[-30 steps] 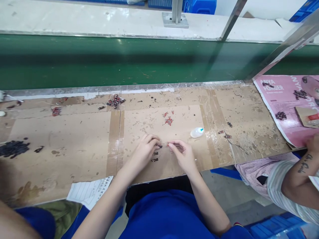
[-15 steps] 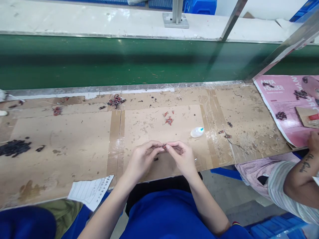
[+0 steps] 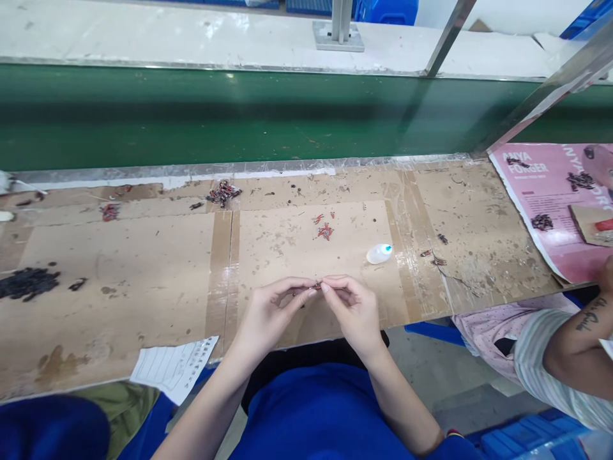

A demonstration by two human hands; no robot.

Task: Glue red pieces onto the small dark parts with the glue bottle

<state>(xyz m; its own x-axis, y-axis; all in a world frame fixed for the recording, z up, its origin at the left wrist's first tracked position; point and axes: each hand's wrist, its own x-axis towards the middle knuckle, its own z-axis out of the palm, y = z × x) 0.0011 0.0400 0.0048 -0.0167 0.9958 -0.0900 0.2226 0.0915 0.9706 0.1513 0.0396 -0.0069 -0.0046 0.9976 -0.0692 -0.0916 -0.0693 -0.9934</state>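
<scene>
Brown cardboard (image 3: 143, 268) covers the worktop, its matte surface scuffed, stained and flecked with dark crumbs, its joins covered by bands of shiny tape. Beyond it runs a long green strip (image 3: 191, 121), smooth and faintly glossy, and past that a flat white ledge (image 3: 143, 32) with smudges on it. A pink printed sheet (image 3: 531, 198) lies on the right end of the worktop, clusters of small dark pieces resting on it. A lined paper sheet (image 3: 172, 367) pokes out at an angle over the near edge, left of the person.

The left hand (image 3: 268, 313) and right hand (image 3: 359, 313) meet above the cardboard, thumb and forefinger of each pinching a small red-and-dark piece (image 3: 318, 285) between the touching fingertips. Its exact shape is too small to make out.

Well to the left spreads a low black heap (image 3: 29, 283) of little dull parts. A jumbled pile (image 3: 223, 193) of dark and red slivers sits toward the back. The rounded bottle (image 3: 379, 253), translucent plastic with a blue tip, lies on its side; its contents cannot be told. Thin red pieces (image 3: 325, 231) are scattered beyond the fingers.
</scene>
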